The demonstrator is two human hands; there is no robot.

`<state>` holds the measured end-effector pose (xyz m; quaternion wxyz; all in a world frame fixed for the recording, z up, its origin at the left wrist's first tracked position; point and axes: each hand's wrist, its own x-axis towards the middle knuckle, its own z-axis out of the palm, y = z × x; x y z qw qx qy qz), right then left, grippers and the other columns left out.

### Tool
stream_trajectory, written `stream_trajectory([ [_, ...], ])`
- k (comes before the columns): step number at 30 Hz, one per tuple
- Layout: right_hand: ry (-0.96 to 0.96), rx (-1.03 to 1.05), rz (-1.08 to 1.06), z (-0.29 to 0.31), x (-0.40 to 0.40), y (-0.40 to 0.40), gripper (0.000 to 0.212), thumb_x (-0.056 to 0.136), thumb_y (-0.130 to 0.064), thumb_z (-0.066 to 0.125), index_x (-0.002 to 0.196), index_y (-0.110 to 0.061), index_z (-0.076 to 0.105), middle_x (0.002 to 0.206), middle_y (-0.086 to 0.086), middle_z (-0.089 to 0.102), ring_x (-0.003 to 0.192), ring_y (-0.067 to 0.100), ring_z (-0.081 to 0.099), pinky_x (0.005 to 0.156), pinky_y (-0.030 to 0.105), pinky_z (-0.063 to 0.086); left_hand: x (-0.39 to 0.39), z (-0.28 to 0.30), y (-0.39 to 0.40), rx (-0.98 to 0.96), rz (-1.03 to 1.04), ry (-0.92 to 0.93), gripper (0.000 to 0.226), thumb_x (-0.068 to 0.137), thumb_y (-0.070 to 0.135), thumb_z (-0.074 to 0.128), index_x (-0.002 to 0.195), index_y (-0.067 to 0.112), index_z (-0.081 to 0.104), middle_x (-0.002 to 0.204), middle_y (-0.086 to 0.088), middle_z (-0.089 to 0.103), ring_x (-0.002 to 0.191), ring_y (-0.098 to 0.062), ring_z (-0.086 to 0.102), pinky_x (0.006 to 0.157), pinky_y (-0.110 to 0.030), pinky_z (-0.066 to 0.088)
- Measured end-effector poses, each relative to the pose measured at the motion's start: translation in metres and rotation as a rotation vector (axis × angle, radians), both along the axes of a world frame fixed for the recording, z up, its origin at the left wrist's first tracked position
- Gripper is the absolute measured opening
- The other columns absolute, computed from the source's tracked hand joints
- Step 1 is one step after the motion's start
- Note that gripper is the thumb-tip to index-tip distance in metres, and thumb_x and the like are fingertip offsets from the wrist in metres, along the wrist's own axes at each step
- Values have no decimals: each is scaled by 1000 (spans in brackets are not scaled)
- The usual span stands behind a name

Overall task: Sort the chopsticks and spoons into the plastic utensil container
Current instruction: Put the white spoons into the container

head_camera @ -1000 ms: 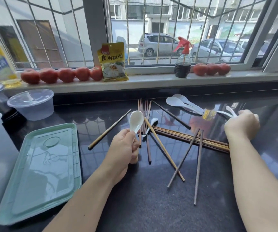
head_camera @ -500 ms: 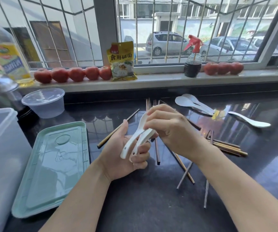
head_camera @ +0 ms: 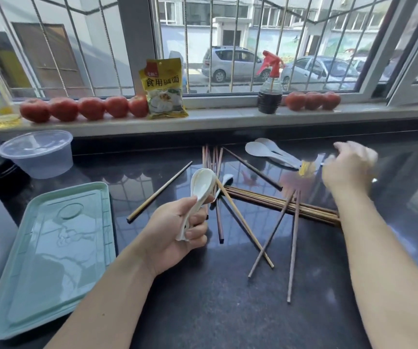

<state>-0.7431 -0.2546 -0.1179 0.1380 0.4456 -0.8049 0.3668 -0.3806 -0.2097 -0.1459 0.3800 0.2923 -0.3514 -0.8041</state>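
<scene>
Spoon-gathering step: stacked spoons (head_camera: pixel 201 187) are gripped in the curled left hand (head_camera: pixel 177 227). Right hand (head_camera: pixel 348 167) is blurred, grip undeterminable; another spoon is judged next.

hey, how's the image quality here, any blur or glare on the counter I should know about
Head view: the right hand is smeared by motion blur, so its grip cannot be read; the left hand and its stacked white spoons are sharp. Window daylight glares off the dark countertop, mirroring the bars. Wide-angle distortion bows the window frame.
</scene>
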Motion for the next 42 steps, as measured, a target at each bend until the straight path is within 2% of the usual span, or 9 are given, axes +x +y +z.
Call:
stream_trajectory([
  [4,-273,456,-336,-29,-40,6,47,93,-21,52,138,-9,54,147,13,46,138,39,34,117,45,26,0,2,-1,36,34,-24,37,108,23,36,129,1,58,63,0,29,44,-10,25,43,-26,24],
  [12,-248,198,-289,-14,-26,4,26,92,-19,62,114,-15,74,120,22,66,115,43,57,91,42,48,-2,2,0,35,33,-52,39,109,23,35,131,-1,55,63,1,32,43,-9,27,42,-24,27],
  [14,-180,-50,5,5,-3,4,24,94,-14,62,112,-12,76,113,18,71,107,40,62,87,39,50,-4,3,0,25,0,-81,41,109,24,35,134,-2,53,64,0,34,43,-9,27,41,-24,27],
  [17,-153,-311,745,32,74,14,22,90,-2,71,108,-11,78,111,1,74,105,16,69,91,28,55,-3,4,0,-2,-52,-135,43,110,27,33,135,-1,53,66,-1,37,41,-9,27,39,-23,28],
  [19,-130,-269,1081,35,127,25,18,88,-1,73,101,-12,80,112,0,74,105,12,69,90,25,55,0,3,0,-9,-95,-153,43,110,30,33,134,0,54,68,-1,37,40,-7,26,38,-22,27],
  [22,30,-140,1278,25,167,35,12,89,-3,73,93,-11,82,110,3,75,101,24,67,87,35,54,6,4,0,-15,-181,-100,49,110,41,34,130,4,59,68,1,35,40,-7,23,38,-22,26],
  [28,102,-36,1295,22,166,33,19,88,3,72,92,-12,83,106,0,76,102,22,64,87,38,54,17,-1,-7,27,-333,120,91,96,79,25,139,3,51,72,-1,34,49,-12,19,49,-29,20],
  [35,-15,-88,1152,14,165,28,33,77,17,63,77,-10,82,98,-1,77,95,12,68,85,32,55,16,2,-7,9,-464,93,53,92,25,53,141,5,49,75,-1,25,48,-10,28,48,-25,26],
  [42,140,-188,989,-6,182,17,18,85,4,66,83,-8,79,100,1,75,92,18,70,81,38,55,3,4,0,93,-221,-15,37,98,26,46,127,4,55,66,3,32,43,-7,26,39,-21,25],
])
